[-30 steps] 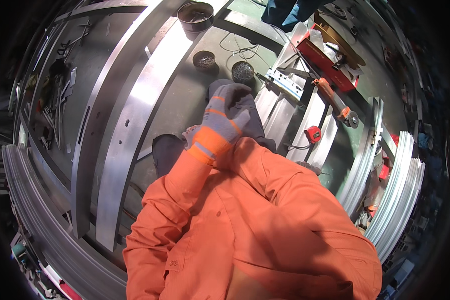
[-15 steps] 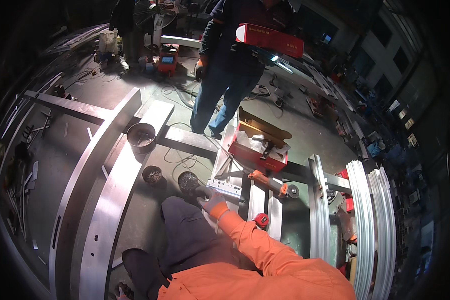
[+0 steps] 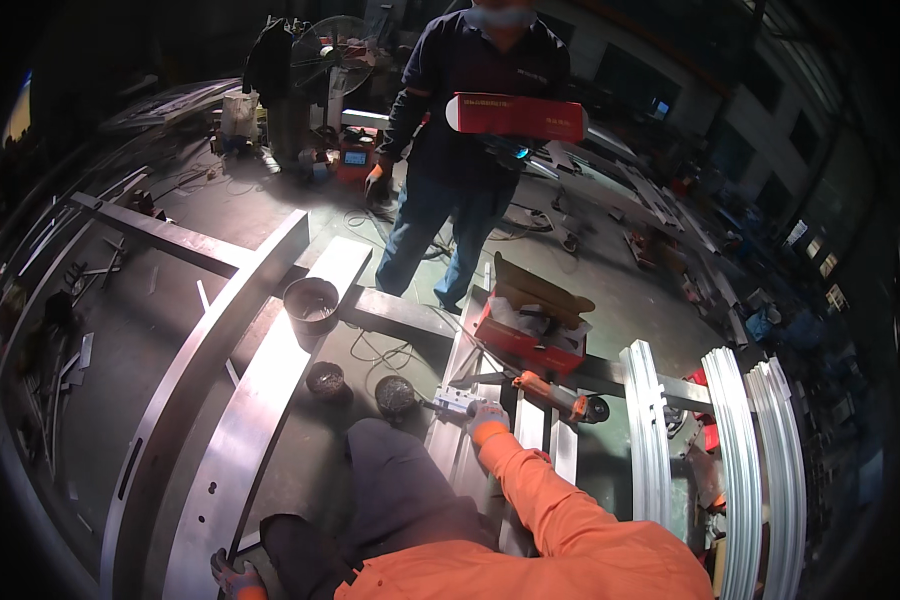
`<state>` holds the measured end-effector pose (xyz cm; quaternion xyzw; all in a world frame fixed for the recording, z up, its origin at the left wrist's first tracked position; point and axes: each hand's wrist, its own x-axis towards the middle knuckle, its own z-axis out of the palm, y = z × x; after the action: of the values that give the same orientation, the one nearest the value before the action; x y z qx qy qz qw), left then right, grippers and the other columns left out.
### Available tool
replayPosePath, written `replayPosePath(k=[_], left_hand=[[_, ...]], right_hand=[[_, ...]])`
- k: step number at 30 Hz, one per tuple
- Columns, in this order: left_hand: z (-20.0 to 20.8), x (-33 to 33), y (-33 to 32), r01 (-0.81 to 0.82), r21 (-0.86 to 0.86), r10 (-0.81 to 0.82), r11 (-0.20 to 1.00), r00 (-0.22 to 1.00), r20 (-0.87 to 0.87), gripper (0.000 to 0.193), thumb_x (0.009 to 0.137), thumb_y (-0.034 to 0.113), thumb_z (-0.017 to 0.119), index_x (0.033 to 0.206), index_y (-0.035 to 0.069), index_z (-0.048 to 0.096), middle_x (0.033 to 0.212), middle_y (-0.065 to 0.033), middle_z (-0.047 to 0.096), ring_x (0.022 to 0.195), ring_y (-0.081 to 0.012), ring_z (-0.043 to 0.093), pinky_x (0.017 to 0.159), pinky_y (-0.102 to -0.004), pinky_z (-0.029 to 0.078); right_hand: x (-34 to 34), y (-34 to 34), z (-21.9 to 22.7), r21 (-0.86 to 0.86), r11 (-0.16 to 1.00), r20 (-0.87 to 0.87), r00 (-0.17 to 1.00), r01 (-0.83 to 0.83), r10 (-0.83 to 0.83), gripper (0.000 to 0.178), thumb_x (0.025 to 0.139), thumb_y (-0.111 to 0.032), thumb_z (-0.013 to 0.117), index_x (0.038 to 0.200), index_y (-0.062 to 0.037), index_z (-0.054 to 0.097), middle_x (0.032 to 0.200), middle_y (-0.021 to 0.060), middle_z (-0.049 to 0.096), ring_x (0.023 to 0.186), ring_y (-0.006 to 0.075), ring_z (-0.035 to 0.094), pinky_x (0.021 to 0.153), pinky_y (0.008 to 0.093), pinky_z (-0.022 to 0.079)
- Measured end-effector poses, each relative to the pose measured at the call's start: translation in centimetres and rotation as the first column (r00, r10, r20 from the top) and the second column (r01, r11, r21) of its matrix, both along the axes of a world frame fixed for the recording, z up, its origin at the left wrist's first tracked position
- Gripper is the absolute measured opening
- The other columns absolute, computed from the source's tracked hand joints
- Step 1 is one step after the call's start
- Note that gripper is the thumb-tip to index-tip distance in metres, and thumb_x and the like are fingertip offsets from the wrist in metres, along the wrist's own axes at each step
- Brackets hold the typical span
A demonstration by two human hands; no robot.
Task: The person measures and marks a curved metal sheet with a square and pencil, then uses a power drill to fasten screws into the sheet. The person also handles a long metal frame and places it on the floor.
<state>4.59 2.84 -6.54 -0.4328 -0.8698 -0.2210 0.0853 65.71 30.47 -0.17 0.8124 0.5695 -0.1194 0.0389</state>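
My right hand, in a pale glove with an orange cuff, is closed over the right end of a short silver plate with cut-outs. The plate lies across long metal profiles in front of me; the fingertips are partly hidden. An orange angle grinder lies just beyond this hand. At the lower left my gloved left hand is beside the near edge of a wide silver beam, its fingers apart and no object visible in it.
An open red box with white packing stands behind the grinder. One dark pot sits on the beam; two tubs, one round, stand lower. Upright profiles are at right. A person facing me holds a red box.
My right hand has moved from the plate's left end to its right end. My left hand has come further into view by the beam. The whole view has shifted, showing more of the person.
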Motion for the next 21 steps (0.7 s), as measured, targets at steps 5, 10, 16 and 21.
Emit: replayPosePath(k=[5,10,16,21], left_hand=[[0.6,0.2,0.6,-0.119,-0.342,0.209,0.932,0.948,0.24,0.078,0.075,0.015,0.077,0.148,0.019,0.048,0.153,-0.0158,0.042,0.144,-0.0365,0.038,0.118,-0.0495,0.036],[4.4,3.0,0.7,-0.226,-0.644,0.433,0.731,0.883,0.183,0.101,0.079,0.024,0.079,0.163,0.027,0.024,0.169,-0.0101,0.022,0.155,-0.0376,0.022,0.125,-0.0467,0.027],[2.5,2.8,0.9,-0.162,-0.68,0.327,0.715,0.937,0.121,0.108,0.079,0.035,0.077,0.166,0.025,0.014,0.172,-0.0097,0.01,0.157,-0.0393,0.012,0.124,-0.0493,0.03],[1.1,3.2,0.8,-0.208,-0.643,0.35,0.737,0.931,0.1,0.111,0.077,0.036,0.079,0.166,0.026,0.012,0.173,-0.0092,0.007,0.158,-0.0393,0.009,0.123,-0.0513,0.031]], right_hand=[[3.8,0.1,-2.3,0.029,1.0,0.055,0.999,-0.005,0.003,0.035,0.085,-0.035,0.072,0.115,-0.0165,0.072,0.123,0.0134,0.07,0.119,0.0307,0.065,0.101,0.0409,0.052],[0.7,0.6,0.4,-0.007,1.0,0.051,0.999,0.006,-0.006,0.047,0.079,-0.035,0.08,0.12,-0.0147,0.067,0.126,0.0138,0.066,0.121,0.0316,0.062,0.103,0.0401,0.051],[1.8,0.7,-1.8,0.001,0.998,0.026,0.997,0.066,-0.066,0.045,0.077,-0.03,0.082,0.117,-0.014,0.067,0.128,0.0125,0.063,0.125,0.0313,0.059,0.106,0.0389,0.048],[3.6,1.3,-4.3,0.122,0.991,0.015,0.999,-0.046,0.044,0.031,0.075,-0.02,0.078,0.104,-0.017,0.067,0.112,0.0101,0.069,0.111,0.0319,0.065,0.098,0.0418,0.051]])
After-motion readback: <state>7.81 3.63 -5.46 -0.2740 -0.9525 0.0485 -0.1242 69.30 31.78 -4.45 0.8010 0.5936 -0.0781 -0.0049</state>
